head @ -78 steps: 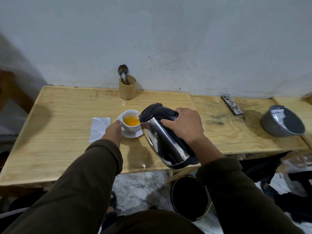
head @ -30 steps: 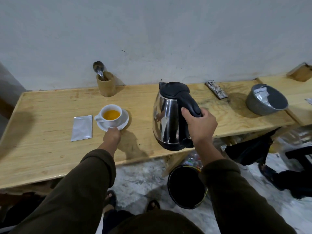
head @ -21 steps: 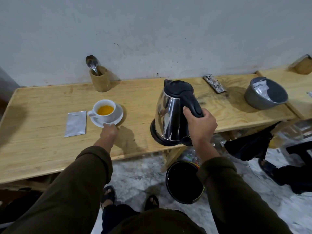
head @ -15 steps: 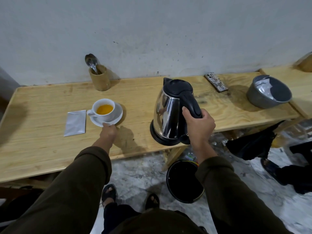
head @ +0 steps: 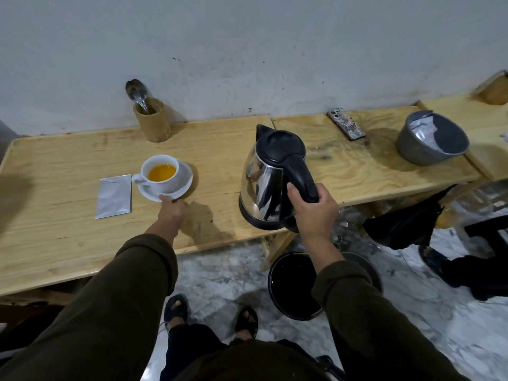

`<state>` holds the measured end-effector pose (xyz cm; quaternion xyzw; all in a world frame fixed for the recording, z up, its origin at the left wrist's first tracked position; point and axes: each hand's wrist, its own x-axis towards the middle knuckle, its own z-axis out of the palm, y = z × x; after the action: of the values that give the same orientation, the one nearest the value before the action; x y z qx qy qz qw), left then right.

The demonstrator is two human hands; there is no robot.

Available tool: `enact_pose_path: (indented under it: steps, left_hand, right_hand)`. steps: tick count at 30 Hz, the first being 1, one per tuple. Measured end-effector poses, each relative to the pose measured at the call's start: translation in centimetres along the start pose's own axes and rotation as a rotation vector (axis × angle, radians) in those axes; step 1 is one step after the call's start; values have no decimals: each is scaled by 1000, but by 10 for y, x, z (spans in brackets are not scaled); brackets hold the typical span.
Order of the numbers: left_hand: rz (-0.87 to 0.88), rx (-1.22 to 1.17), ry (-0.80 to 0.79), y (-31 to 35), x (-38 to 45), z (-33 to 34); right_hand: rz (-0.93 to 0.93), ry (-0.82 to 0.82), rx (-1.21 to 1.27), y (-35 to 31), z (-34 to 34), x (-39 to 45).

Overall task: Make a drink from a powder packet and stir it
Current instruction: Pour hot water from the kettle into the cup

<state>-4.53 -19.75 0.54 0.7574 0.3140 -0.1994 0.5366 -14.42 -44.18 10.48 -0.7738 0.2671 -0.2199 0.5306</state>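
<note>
A white cup of orange liquid stands on a white saucer on the wooden table. My left hand touches the saucer's near rim with its fingertips. A silver powder packet lies flat just left of the saucer. A steel kettle with a black lid stands upright near the table's front edge, and my right hand is wrapped around its black handle. A spoon stands in a wooden holder by the wall.
A phone lies at the back right, beside a grey bowl holding a foil packet. A black bucket sits on the marble floor under the table edge. My sandalled feet show below.
The kettle went from tilted over the cup to upright, moved right and now rests on the table. My left hand stayed at the saucer.
</note>
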Motion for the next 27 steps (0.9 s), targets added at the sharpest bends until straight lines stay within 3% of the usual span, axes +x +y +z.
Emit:
enact_pose_path:
  steps: [5, 12, 19, 27]
  left_hand:
    - [-15, -42, 32, 1, -3, -5]
    - [-42, -101, -105, 3, 5, -36]
    - [-51, -191, -169, 2, -8, -60]
    - [-68, -304, -90, 9, -1, -94]
  right_hand:
    - [-8, -49, -7, -2, -4, -3]
    - [57, -17, -95, -18, 3, -16]
    - [-220, 137, -313, -61, 36, -53]
    - [-289, -314, -327, -97, 120, -60]
